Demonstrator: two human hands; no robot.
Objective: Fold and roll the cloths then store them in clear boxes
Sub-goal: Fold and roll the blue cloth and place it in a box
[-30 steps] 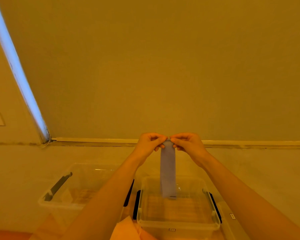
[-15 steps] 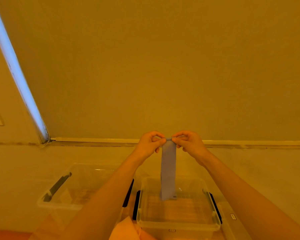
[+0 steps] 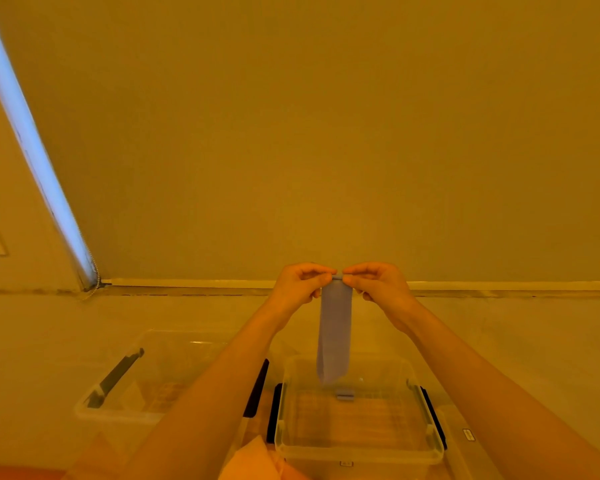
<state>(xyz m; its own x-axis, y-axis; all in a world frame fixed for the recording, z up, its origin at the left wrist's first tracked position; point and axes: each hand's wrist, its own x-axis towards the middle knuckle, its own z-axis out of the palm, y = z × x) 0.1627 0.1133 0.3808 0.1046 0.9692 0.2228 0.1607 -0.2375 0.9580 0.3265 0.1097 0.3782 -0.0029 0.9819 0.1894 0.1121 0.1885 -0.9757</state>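
Since a second ago my cloth (image 3: 334, 336) hangs shorter; left hand (image 3: 300, 284) and right hand (image 3: 374, 282) pinch its rolled top above the clear box (image 3: 359, 452).

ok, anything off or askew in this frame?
Nothing stands out. The left hand and right hand pinch the top of a narrow folded blue-grey cloth strip, which hangs straight down above the open clear plastic box. A second clear box stands to its left, upright.
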